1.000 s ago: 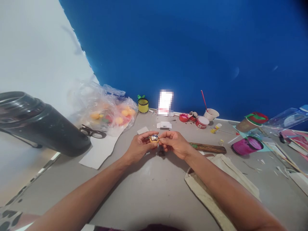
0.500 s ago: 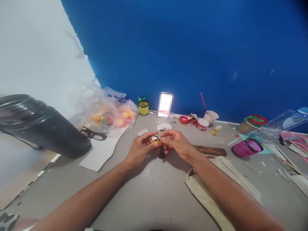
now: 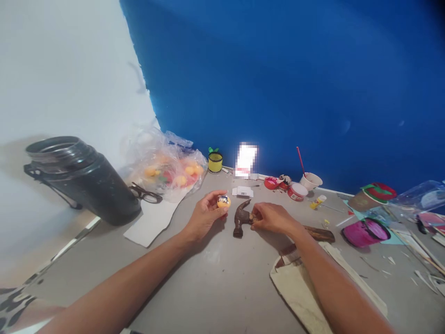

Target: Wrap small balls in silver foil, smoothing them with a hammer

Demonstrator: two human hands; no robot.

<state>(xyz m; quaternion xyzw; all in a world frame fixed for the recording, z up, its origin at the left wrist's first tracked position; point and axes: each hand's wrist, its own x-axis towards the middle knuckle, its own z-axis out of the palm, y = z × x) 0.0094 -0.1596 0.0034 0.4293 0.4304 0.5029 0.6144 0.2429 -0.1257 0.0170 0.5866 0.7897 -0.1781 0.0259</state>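
Note:
My left hand (image 3: pixel 206 214) holds a small orange ball (image 3: pixel 224 202) with a shiny silver patch on its upper side, pinched between thumb and fingers. To the right of it lies a claw hammer (image 3: pixel 241 217) with a dark rusty head. My right hand (image 3: pixel 273 218) is closed around its wooden handle, just behind the head, and the rest of the handle shows beyond the wrist. The hammer appears to rest on the grey table (image 3: pixel 212 278). A beige cloth pouch (image 3: pixel 302 283) lies under my right forearm.
A dark open flask (image 3: pixel 93 181) stands at left, beside glasses (image 3: pixel 149 194), white paper (image 3: pixel 148 227) and a plastic bag (image 3: pixel 167 167). A paper cup (image 3: pixel 311 180), a glue bottle (image 3: pixel 318 202) and a pink container (image 3: pixel 365 231) stand at right. A blue wall (image 3: pixel 278 83) rises behind.
My right hand has left the ball and moved right and down onto the hammer's handle. The ball stays in my left hand. The view has shifted slightly left.

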